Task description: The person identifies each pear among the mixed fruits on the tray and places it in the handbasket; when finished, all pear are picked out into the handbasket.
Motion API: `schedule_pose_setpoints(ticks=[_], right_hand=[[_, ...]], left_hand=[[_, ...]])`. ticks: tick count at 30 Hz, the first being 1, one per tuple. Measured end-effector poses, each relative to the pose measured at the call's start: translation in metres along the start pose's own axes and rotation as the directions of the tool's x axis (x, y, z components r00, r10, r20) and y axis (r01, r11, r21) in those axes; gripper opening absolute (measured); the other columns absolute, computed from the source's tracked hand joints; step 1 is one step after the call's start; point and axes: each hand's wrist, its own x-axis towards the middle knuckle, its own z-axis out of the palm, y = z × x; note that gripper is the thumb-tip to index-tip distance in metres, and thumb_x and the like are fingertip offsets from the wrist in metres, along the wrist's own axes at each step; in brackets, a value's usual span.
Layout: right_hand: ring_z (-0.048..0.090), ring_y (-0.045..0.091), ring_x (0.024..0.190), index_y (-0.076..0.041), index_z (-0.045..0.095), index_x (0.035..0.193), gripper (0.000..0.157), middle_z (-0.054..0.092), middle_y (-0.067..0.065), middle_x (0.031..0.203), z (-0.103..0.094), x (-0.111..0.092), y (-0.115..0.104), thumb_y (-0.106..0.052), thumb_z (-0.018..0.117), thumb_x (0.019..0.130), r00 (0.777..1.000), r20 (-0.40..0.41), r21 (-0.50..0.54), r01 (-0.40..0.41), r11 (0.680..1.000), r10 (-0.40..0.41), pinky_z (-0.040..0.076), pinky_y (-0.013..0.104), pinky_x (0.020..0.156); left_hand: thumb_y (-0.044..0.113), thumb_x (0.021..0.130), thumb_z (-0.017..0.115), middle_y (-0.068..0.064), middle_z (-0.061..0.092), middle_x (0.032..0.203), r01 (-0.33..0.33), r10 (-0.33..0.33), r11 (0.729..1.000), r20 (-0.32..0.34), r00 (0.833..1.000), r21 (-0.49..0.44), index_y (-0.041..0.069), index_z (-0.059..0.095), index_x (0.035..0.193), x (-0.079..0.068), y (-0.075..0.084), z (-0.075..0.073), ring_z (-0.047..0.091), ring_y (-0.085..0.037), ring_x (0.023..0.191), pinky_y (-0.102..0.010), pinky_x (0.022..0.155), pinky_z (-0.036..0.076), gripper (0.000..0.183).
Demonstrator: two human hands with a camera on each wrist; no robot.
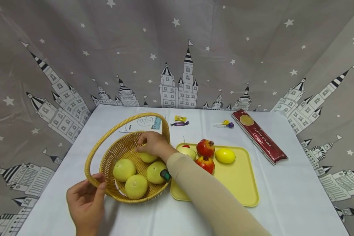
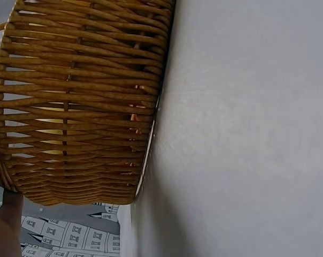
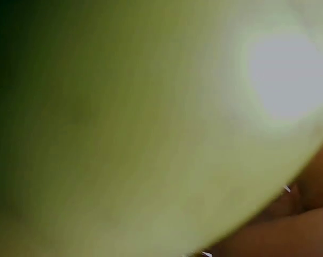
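A yellow wicker basket (image 1: 122, 198) with a tall hoop handle (image 1: 98, 144) stands left of centre, several round yellow-green fruits (image 1: 136, 186) inside. My left hand (image 1: 87, 200) grips the foot of the handle at the near left rim; a finger (image 2: 12, 209) shows against it in the left wrist view. My right hand (image 1: 154, 143) reaches into the far side of the basket, fingers bent over another round green fruit (image 1: 148, 158). A thin stem-like line shows by its fingertips, but I cannot tell what they hold. Close up, a green fruit (image 3: 151, 128) fills most of the right wrist view.
A yellow tray (image 1: 239, 190) beside the basket carries red pomegranates (image 1: 205, 148), a lemon (image 1: 225, 155), a pale green fruit (image 1: 187, 151) and a small red fruit. Behind are wrapped candies (image 1: 180, 124), lollipops (image 1: 230, 125), a white packet (image 1: 146, 122) and a red pasta bag (image 1: 259, 137).
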Motion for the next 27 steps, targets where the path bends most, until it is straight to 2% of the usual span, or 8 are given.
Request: schedule_pose_setpoints(ticks=[7, 11, 13, 16, 19, 22, 25, 27], right_hand=[[0.054, 0.007, 0.084, -0.024, 0.062, 0.084, 0.017, 0.059, -0.012, 0.092, 0.004, 0.001, -0.001, -0.036, 0.073, 0.086, 1.0, 0.015, -0.051, 0.014, 0.999, -0.013, 0.048, 0.021, 0.071], [0.054, 0.007, 0.081, -0.025, 0.063, 0.082, 0.019, 0.058, -0.014, 0.089, 0.002, 0.0, -0.002, -0.042, 0.073, 0.085, 1.0, -0.012, -0.043, 0.004, 0.999, -0.004, 0.048, 0.02, 0.069], [0.056, 0.008, 0.083, -0.025, 0.064, 0.086, 0.022, 0.059, -0.013, 0.092, -0.002, -0.002, -0.004, -0.045, 0.071, 0.085, 1.0, -0.015, -0.027, 0.0, 1.0, -0.001, 0.05, 0.022, 0.069], [0.057, 0.008, 0.092, -0.023, 0.067, 0.1, 0.03, 0.061, -0.012, 0.103, -0.014, -0.008, -0.008, -0.049, 0.069, 0.085, 0.999, 0.027, -0.047, 0.026, 0.999, -0.025, 0.052, 0.024, 0.076], [0.057, 0.01, 0.104, -0.021, 0.066, 0.113, 0.04, 0.062, -0.011, 0.113, -0.029, -0.021, -0.012, -0.05, 0.068, 0.086, 0.994, 0.066, -0.074, 0.092, 0.993, -0.087, 0.051, 0.026, 0.087], [0.057, 0.01, 0.11, -0.02, 0.065, 0.118, 0.041, 0.062, -0.012, 0.115, -0.046, -0.04, -0.008, -0.049, 0.066, 0.088, 0.985, 0.062, -0.062, 0.165, 0.984, -0.161, 0.048, 0.025, 0.094], [0.058, 0.012, 0.11, -0.018, 0.065, 0.117, 0.039, 0.063, -0.008, 0.115, -0.067, -0.066, 0.006, -0.044, 0.067, 0.089, 0.98, 0.037, 0.034, 0.195, 0.98, -0.196, 0.049, 0.026, 0.095], [0.058, 0.012, 0.108, -0.017, 0.065, 0.116, 0.036, 0.063, -0.006, 0.114, -0.08, -0.084, 0.021, -0.041, 0.068, 0.089, 0.983, 0.007, 0.101, 0.183, 0.978, -0.185, 0.05, 0.027, 0.094]], left_hand=[[-0.028, 0.079, 0.057, -0.03, 0.06, 0.111, 0.021, -0.021, 0.999, -0.007, 1.0, 0.032, -0.019, 0.033, 0.121, -0.001, 0.003, -0.001, 0.063, -0.028, 0.105, -0.029, 0.095, 0.052, 0.049], [-0.029, 0.079, 0.057, -0.032, 0.058, 0.112, 0.011, -0.011, 1.0, 0.008, 1.0, -0.002, -0.019, 0.033, 0.121, 0.0, 0.003, -0.001, 0.063, -0.03, 0.106, -0.03, 0.095, 0.052, 0.049], [-0.029, 0.079, 0.057, -0.032, 0.058, 0.112, 0.007, -0.007, 1.0, 0.015, 1.0, -0.002, -0.019, 0.033, 0.121, 0.0, 0.002, 0.0, 0.063, -0.03, 0.106, -0.03, 0.095, 0.052, 0.049], [-0.029, 0.079, 0.056, -0.032, 0.058, 0.112, 0.002, -0.002, 1.0, 0.013, 1.0, -0.002, -0.02, 0.033, 0.12, 0.001, 0.002, 0.002, 0.063, -0.03, 0.106, -0.03, 0.095, 0.052, 0.049], [-0.029, 0.079, 0.056, -0.032, 0.059, 0.111, 0.005, -0.005, 1.0, -0.001, 1.0, 0.015, -0.02, 0.033, 0.12, 0.001, 0.004, 0.004, 0.064, -0.029, 0.105, -0.029, 0.094, 0.052, 0.048], [-0.03, 0.078, 0.056, -0.032, 0.059, 0.111, 0.016, -0.015, 1.0, -0.021, 1.0, 0.014, -0.019, 0.034, 0.12, 0.001, 0.006, 0.006, 0.064, -0.029, 0.104, -0.029, 0.094, 0.053, 0.048], [-0.03, 0.078, 0.056, -0.032, 0.059, 0.11, 0.025, -0.025, 1.0, -0.037, 0.999, 0.007, -0.019, 0.034, 0.121, 0.0, 0.006, 0.006, 0.064, -0.029, 0.104, -0.029, 0.094, 0.053, 0.049], [-0.03, 0.078, 0.056, -0.033, 0.059, 0.11, 0.028, -0.028, 1.0, -0.051, 0.998, -0.006, -0.019, 0.034, 0.121, -0.001, 0.005, 0.005, 0.064, -0.03, 0.104, -0.03, 0.094, 0.053, 0.049]])
